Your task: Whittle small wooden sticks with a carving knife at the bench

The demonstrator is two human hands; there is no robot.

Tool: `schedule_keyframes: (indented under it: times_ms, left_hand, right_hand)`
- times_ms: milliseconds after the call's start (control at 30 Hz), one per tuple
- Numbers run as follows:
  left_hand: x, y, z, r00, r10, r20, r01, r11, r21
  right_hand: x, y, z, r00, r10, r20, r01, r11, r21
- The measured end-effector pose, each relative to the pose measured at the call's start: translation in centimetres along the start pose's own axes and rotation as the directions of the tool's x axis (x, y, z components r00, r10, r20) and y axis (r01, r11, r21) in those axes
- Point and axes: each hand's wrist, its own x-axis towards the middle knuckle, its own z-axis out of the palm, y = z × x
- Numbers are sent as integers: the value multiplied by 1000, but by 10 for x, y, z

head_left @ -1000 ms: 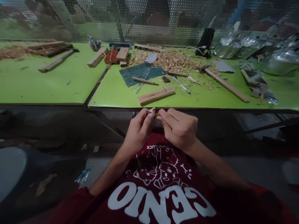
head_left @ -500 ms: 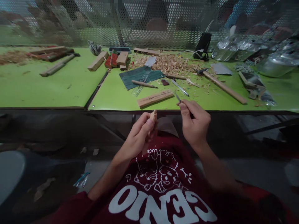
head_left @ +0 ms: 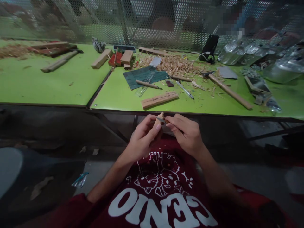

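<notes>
My left hand (head_left: 143, 136) is closed around a small piece of carved wood (head_left: 161, 115), its pale tip standing up past the thumb. My right hand (head_left: 186, 131) pinches the handle of a small carving knife (head_left: 161, 120). The knife's blade lies across the wood near its top; whether it cuts in cannot be made out. Both hands are in front of the table's near edge, above my lap. Just beyond them on the table lies a rectangular wooden block (head_left: 159, 100) with dark lines along its top.
A green table (head_left: 114, 91) holds wood shavings (head_left: 178, 65), a teal sheet (head_left: 135, 77), a pen (head_left: 185, 90), a pointed wooden-handled tool (head_left: 148, 84) and a long-handled tool (head_left: 230, 91). Wooden blocks (head_left: 102, 59) lie at the back. Foil-covered containers (head_left: 285, 68) stand at the right.
My right hand has moved left and slightly down, bringing the knife from beside the block onto the wood in my left hand. The view has shifted slightly.
</notes>
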Motion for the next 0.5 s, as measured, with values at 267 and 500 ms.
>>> schedule_keyframes:
  times_ms: [267,500]
  left_hand:
    - [-2,-3,3,995,77,-66,-73,995,64]
    - [-3,-2,7,993,112,-36,-108,990,95]
  right_hand:
    - [-1,-8,2,997,-2,-79,-5,996,-85]
    - [-1,-11,5,996,11,-92,-18,997,-72]
